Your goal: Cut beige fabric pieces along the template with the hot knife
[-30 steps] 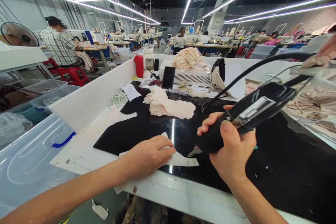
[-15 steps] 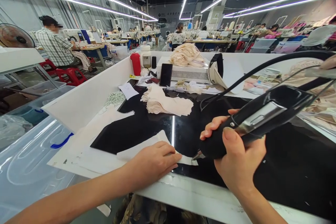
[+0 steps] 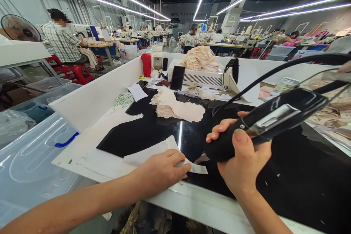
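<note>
My left hand lies palm down with its fingers stretched out over a white fabric piece, pressing it against the black glossy board. The narrow curved end of that piece shows beyond the fingertips. My right hand is wrapped around a black corded handheld cutter with a silver lever on its body. The cutter's metal tip is low over the board, close to the fabric's curved edge; whether it touches cannot be made out. A stack of cream fabric pieces lies farther back on the board.
A phone leans against a white vented box carrying a cream fabric pile. A red cup stands near the back left wall. Green cord lies at left. The cutter's black cable arches across the right. Coworkers sit beyond.
The cutter's tip has moved from the far end of the fabric strip back towards my left hand, along its curved edge. My left hand still presses the fabric. The whole view has shifted slightly.
</note>
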The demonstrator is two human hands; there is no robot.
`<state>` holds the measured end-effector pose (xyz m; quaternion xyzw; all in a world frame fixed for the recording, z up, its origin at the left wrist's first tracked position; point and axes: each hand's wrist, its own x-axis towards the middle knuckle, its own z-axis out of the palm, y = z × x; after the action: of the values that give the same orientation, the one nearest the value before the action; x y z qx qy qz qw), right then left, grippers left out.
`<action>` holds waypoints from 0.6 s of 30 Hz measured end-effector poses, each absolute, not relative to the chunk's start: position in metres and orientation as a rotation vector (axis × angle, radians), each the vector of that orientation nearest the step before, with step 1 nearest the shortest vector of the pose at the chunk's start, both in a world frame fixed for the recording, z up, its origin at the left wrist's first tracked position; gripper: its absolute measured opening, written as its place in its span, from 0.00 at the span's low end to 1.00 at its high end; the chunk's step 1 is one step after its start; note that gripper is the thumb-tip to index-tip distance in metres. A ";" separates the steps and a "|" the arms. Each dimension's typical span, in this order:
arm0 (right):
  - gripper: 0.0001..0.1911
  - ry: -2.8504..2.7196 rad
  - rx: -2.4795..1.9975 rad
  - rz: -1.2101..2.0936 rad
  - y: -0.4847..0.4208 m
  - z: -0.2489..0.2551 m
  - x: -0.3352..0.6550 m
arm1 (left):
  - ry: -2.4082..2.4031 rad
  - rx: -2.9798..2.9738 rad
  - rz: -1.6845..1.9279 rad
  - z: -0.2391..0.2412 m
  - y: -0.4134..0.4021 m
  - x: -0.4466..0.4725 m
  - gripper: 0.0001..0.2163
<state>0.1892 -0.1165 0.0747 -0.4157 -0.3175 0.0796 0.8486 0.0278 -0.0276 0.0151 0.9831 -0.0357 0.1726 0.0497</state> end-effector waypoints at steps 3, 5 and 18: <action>0.23 -0.667 -0.881 0.188 -0.112 0.072 0.187 | -0.106 2.990 0.540 0.013 -0.028 0.029 0.08; 0.24 -0.671 -0.888 0.195 -0.110 0.070 0.186 | -0.112 2.984 0.557 0.012 -0.028 0.029 0.08; 0.22 -0.663 -0.898 0.180 -0.101 0.072 0.182 | -0.038 2.936 0.613 0.003 -0.028 0.029 0.08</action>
<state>0.1817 -0.1013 0.0720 -0.4257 -0.3140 0.0854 0.8443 0.0285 -0.0285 0.0035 0.9763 -0.0125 0.2039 0.0711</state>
